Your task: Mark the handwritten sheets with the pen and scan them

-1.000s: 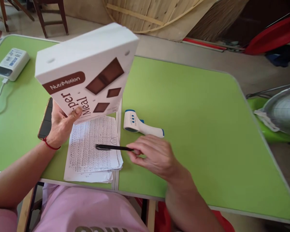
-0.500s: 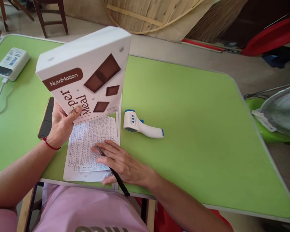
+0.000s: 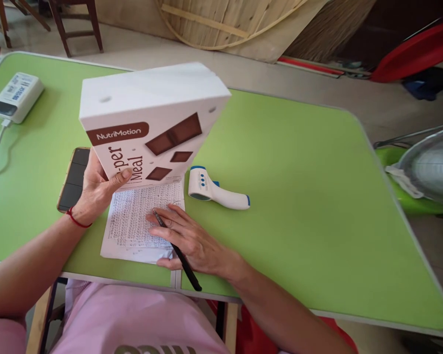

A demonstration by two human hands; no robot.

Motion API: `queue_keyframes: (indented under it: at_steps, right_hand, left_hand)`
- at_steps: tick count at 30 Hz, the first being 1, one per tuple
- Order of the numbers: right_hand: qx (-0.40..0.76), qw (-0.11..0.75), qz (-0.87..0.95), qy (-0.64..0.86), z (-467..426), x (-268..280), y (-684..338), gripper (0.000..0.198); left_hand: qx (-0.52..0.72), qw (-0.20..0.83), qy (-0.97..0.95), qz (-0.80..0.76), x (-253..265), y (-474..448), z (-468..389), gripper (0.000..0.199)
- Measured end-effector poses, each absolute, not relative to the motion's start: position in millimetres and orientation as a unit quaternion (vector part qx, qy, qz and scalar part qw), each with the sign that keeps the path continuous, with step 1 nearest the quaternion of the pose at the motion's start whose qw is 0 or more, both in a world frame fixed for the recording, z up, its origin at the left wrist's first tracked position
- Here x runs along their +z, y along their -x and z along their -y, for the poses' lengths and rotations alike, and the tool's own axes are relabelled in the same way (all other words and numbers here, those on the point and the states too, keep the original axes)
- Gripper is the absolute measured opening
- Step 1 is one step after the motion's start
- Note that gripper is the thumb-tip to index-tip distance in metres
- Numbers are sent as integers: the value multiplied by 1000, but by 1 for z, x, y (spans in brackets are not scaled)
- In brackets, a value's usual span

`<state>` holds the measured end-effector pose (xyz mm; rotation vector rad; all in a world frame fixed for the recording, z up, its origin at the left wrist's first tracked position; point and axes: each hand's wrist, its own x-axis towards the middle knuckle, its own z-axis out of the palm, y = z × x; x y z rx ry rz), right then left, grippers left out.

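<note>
My left hand (image 3: 98, 187) grips a white NutriMotion box (image 3: 125, 157) by its lower left corner, thumb on the printed front. The box is tilted above the table and shows pictures of brown bars. Beneath it lie sheets of handwritten paper (image 3: 136, 221), partly covered by the box and my fingers. A black pen (image 3: 186, 269) runs between the fingers of my right hand (image 3: 194, 243), which rests on the papers. Just beyond that hand is a white and blue infrared thermometer (image 3: 217, 191). A phone (image 3: 74, 179) lies left of the box, partly behind my left hand.
A white power bank (image 3: 17, 96) with a cable sits at the far left of the green folding table (image 3: 310, 211). Past the table stand a wooden chair (image 3: 77, 34) and a round wooden board (image 3: 206, 22). A red basin-like object (image 3: 421, 51) is at the upper right.
The box has moved right and slightly toward me, tipping so more of its top face shows. My right hand and the papers have slid a little away from the table's near edge.
</note>
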<state>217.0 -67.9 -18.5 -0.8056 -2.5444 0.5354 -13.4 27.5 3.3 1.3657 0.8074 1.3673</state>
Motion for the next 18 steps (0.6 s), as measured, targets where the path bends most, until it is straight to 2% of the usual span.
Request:
queue_keyframes:
  at_steps: [9,14,18]
  right_hand:
    - [192,212,914,288,65,-14,-217,52]
    - [195,210,913,291,63,-12,-221,49]
    - [193,212,912,293,63,-13,-221,45]
  left_hand:
    - [528,521,-584,-330,-5,21,-32,53]
    - [500,505,-604,-360,0,18,-25,38]
    - [493,506,-609,-361,5,11,-22,34]
